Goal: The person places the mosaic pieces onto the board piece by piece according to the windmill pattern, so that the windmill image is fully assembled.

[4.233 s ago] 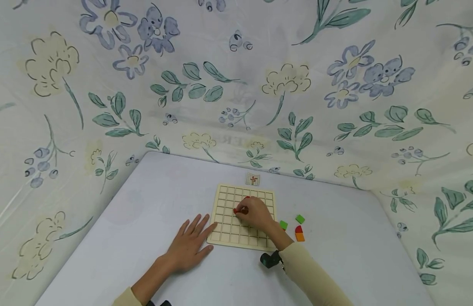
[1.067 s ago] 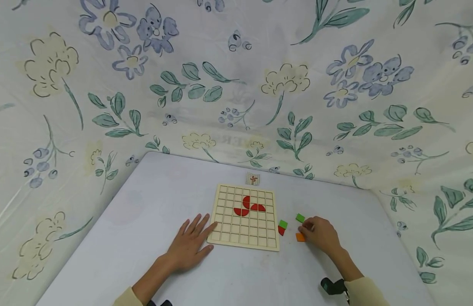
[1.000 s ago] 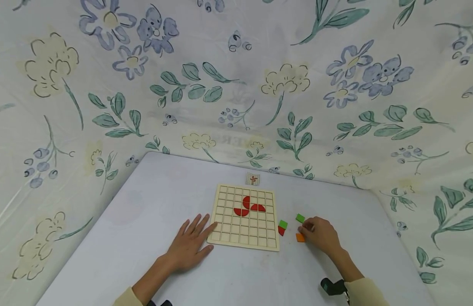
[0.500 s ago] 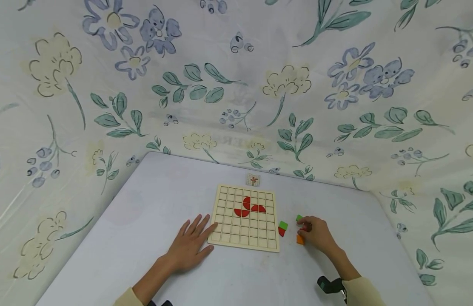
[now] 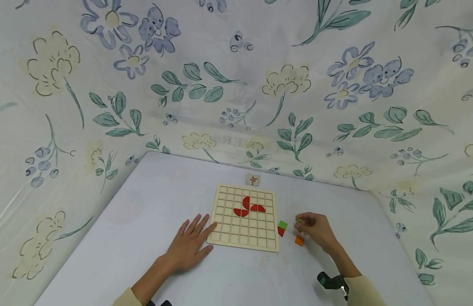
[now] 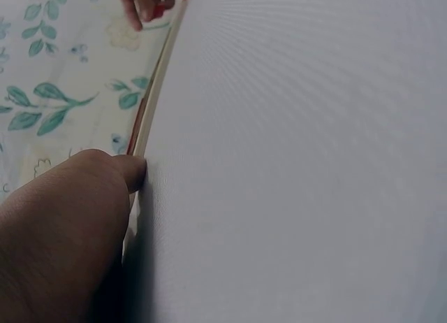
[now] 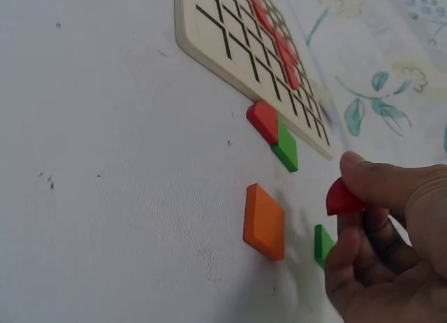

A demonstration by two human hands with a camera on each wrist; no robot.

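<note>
My right hand (image 5: 314, 228), at right of centre in the head view, pinches a red quarter-round (image 7: 342, 199) between thumb and fingers above the tabletop (image 5: 175, 178), a green piece (image 7: 321, 245) just beyond it in the right wrist view. My left hand (image 5: 189, 247), lower left of centre, lies flat with fingers spread, one fingertip at the left edge of the gridded board (image 5: 229, 238). Three red half-rounds sit in the board's grid; a patterned card (image 5: 253, 179) lies above it in the frame. An orange square (image 5: 299, 241) rests below my right hand. I judge the step to be gathering the next piece; the move ahead seems to call for carrying it left and turning its curve to suit a bare cell.
</note>
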